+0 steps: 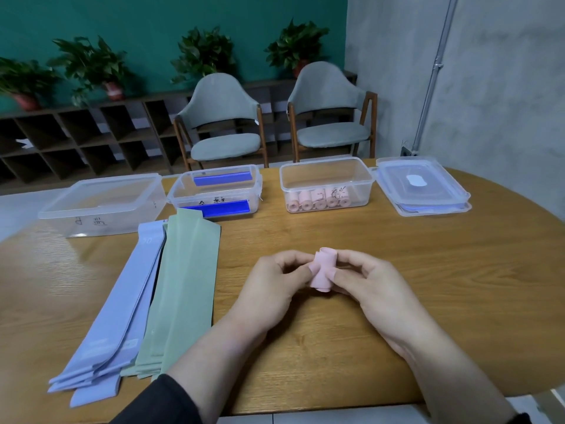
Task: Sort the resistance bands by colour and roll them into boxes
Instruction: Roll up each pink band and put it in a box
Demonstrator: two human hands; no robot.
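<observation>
Both hands pinching it: left hand (276,281), right hand (371,284) curled round pink band roll (321,269) | risk: loosen those fingertips, it springs unrolled short of the pink box (326,186)

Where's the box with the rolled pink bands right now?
In the head view, the box of rolled pink bands stands at the table's far edge, right of centre, between the box with blue clips and the stacked lids.

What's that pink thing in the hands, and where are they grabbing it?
A rolled-up pink resistance band. The left hand and right hand pinch it around its middle, one from each side, with both ends of the roll sticking out.
</observation>
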